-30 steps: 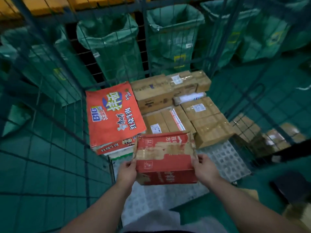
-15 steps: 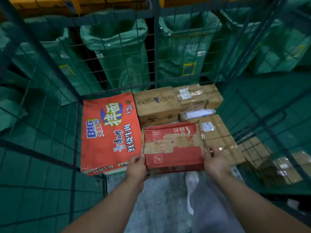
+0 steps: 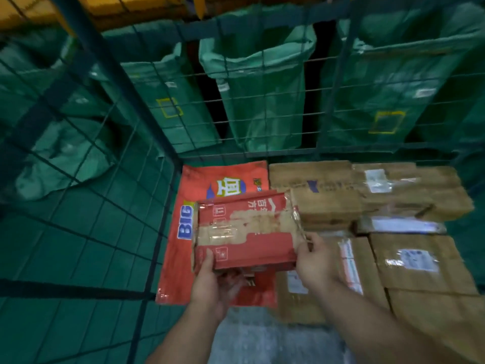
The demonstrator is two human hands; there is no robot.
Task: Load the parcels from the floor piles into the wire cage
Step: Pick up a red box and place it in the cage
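Observation:
I hold a red parcel with a torn, taped top inside the green wire cage. My left hand grips its near left corner from below. Its right end is gripped by my right hand. The parcel hovers over a large flat orange box marked BIG, which lies in the cage's left rear corner. Brown cardboard parcels fill the cage floor to the right, several of them with white labels.
Green sacks hang behind the cage's rear mesh, below an orange rail. A grey floor panel of the cage shows near my arms. Green floor lies outside the left mesh wall.
I have carried the red parcel forward and left, from above the brown parcels to above the orange box. The view has moved deeper into the cage.

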